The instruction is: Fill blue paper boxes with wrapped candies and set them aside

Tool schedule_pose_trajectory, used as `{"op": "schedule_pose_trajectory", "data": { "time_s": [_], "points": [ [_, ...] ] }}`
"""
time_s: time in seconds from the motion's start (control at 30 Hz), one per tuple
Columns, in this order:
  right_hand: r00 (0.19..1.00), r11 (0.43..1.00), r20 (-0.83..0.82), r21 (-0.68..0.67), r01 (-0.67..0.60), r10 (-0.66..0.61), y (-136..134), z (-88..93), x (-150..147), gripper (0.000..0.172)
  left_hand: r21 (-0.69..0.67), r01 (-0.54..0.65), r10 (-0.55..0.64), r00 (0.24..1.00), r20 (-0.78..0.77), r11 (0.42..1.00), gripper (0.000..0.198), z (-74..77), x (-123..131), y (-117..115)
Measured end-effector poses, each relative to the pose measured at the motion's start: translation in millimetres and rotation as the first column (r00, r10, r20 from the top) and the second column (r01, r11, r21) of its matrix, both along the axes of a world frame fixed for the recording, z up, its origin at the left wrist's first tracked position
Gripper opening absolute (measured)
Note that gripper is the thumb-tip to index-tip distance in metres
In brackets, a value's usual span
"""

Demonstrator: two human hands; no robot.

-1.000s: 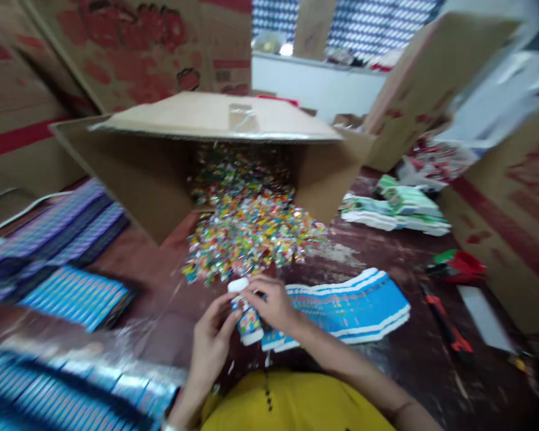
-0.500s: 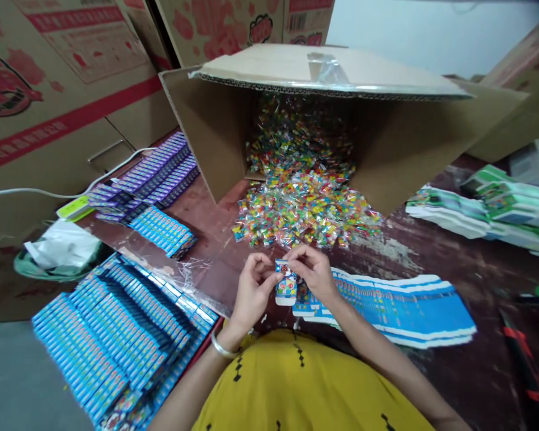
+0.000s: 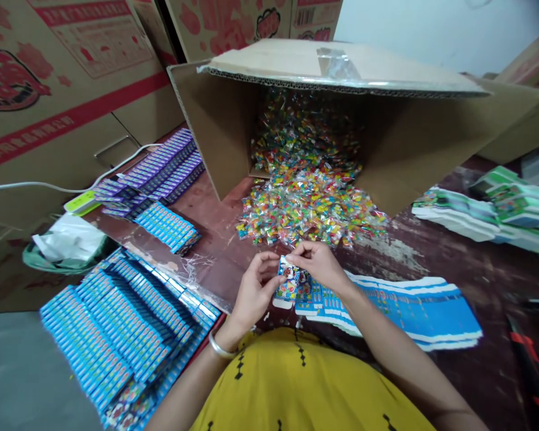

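Between my two hands is a small blue printed carton [image 3: 288,284], upright, its white flap at the bottom end. My left hand [image 3: 257,288] pinches it along the left edge. The fingers of my right hand [image 3: 317,263] close on its top right corner. A fanned row of flat blue cartons [image 3: 404,308] runs rightward from under my right hand and forearm. Just beyond my hands lies a heap of small wrapped candies [image 3: 312,203], spilling from a cardboard box [image 3: 431,126] tipped on its side.
Stacked filled blue boxes [image 3: 117,326] stand at the lower left, with a smaller blue row [image 3: 168,227] and purple boxes [image 3: 161,167] behind. Green-and-white cartons [image 3: 507,203] lie at the right. A white cable [image 3: 49,188] reaches a yellow-green power strip [image 3: 81,202].
The carton has tilted and turned slightly in my fingers, and both hands stay on it. The whole view has shifted a little.
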State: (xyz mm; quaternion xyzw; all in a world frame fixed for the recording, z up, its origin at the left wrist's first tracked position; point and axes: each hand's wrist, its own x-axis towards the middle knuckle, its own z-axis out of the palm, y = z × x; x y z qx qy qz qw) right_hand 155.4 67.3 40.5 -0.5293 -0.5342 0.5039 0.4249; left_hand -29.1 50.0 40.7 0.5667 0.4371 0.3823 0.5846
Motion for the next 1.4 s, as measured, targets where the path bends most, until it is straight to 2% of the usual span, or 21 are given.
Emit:
{"op": "schedule_pose_trajectory", "data": {
  "time_s": [0.13,0.23,0.27,0.3,0.33,0.37,0.4,0.47,0.6,0.63,0.7,0.77,0.8,0.9,1.0,1.07,1.13,1.2,1.27,1.33,1.4],
  "points": [
    [0.992,0.987,0.127,0.160,-0.020,-0.001,-7.8,-0.5,-2.4,0.025,-0.004,0.000,0.000,1.000,-0.011,1.000,0.038,-2.1,-2.9,-0.4],
    [0.970,0.973,0.214,0.173,-0.152,0.113,-16.6,1.8,-3.9,0.017,-0.040,-0.056,0.058,0.997,0.048,0.998,0.029,-7.0,-3.9,0.8],
    [0.951,0.964,0.263,0.164,-0.208,0.161,-19.5,2.6,-5.0,0.031,-0.055,-0.079,0.083,0.993,0.078,0.995,0.028,-8.9,-4.0,1.7],
    [0.924,0.953,0.329,0.161,-0.257,0.194,-22.3,3.2,-6.6,0.053,-0.070,-0.099,0.106,0.989,0.107,0.993,0.027,-10.7,-4.2,2.6],
    [0.890,0.941,0.407,0.165,-0.294,0.207,-24.8,3.7,-8.6,0.073,-0.081,-0.118,0.128,0.983,0.130,0.990,0.027,-12.2,-4.5,3.6],
    [0.851,0.931,0.485,0.173,-0.321,0.203,-26.8,4.1,-10.9,0.085,-0.088,-0.135,0.147,0.979,0.143,0.987,0.028,-13.6,-5.1,4.7],
    [0.811,0.923,0.551,0.176,-0.343,0.197,-28.0,4.3,-13.1,0.089,-0.094,-0.148,0.161,0.976,0.145,0.984,0.029,-14.7,-6.3,5.8],
    [0.754,0.908,0.624,0.166,-0.384,0.205,-27.5,4.4,-15.6,0.085,-0.097,-0.156,0.166,0.981,0.103,0.983,0.028,-16.2,-10.8,8.3],
    [0.718,0.848,0.599,0.118,-0.517,0.355,-9.6,-0.4,-7.9,0.098,-0.142,-0.103,0.093,0.993,-0.080,0.984,0.031,-17.8,-27.6,12.0],
    [0.729,0.861,0.592,0.113,-0.496,0.343,-1.3,-3.3,-4.1,0.097,-0.172,-0.101,0.086,0.992,-0.096,0.980,0.034,-17.8,-32.2,12.0],
    [0.738,0.929,0.649,0.129,-0.346,0.185,17.9,-11.0,2.1,0.077,-0.241,-0.127,0.113,0.991,-0.071,0.962,0.040,-17.1,-39.9,10.9],
    [0.653,0.965,0.757,0.189,-0.183,-0.024,37.0,-20.0,3.7,0.047,-0.307,-0.163,0.165,0.986,-0.019,0.938,0.048,-15.8,-44.7,8.9],
    [0.589,0.963,0.803,0.219,-0.156,-0.088,45.0,-24.5,2.3,0.038,-0.334,-0.177,0.188,0.982,0.003,0.926,0.051,-15.4,-45.8,8.0],
    [0.439,0.942,0.889,0.249,-0.224,-0.131,59.9,-36.1,-7.0,0.029,-0.392,-0.186,0.222,0.974,0.048,0.901,0.057,-16.8,-46.5,6.9],
    [0.375,0.925,0.915,0.260,-0.276,-0.145,62.5,-43.3,-14.2,0.023,-0.439,-0.164,0.225,0.970,0.091,0.884,0.047,-23.0,-47.1,8.4],
    [0.398,0.926,0.904,0.274,-0.259,-0.157,61.0,-45.1,-13.2,0.018,-0.440,-0.176,0.236,0.968,0.084,0.880,0.039,-27.4,-48.6,9.9],
    [0.481,0.931,0.854,0.317,-0.181,-0.197,59.0,-44.3,-7.3,0.020,-0.398,-0.207,0.239,0.970,0.034,0.894,0.034,-30.6,-49.9,11.2],
    [0.617,0.923,0.738,0.381,-0.050,-0.272,57.5,-40.9,1.3,0.022,-0.324,-0.211,0.212,0.977,-0.033,0.922,0.033,-32.2,-49.4,12.0],
    [0.779,0.912,0.541,0.401,0.091,-0.316,56.6,-35.9,10.4,0.020,-0.263,-0.174,0.161,0.984,-0.073,0.949,0.032,-32.9,-45.9,12.9],
    [0.911,0.936,0.318,0.314,0.161,-0.264,55.8,-29.7,18.7,0.019,-0.229,-0.123,0.108,0.991,-0.077,0.966,0.032,-33.2,-40.1,14.2],
    [0.972,0.973,0.183,0.202,0.109,-0.147,54.3,-21.6,25.8,0.021,-0.182,-0.083,0.068,0.994,-0.089,0.980,0.033,-33.6,-33.9,16.3]
  ]
}}
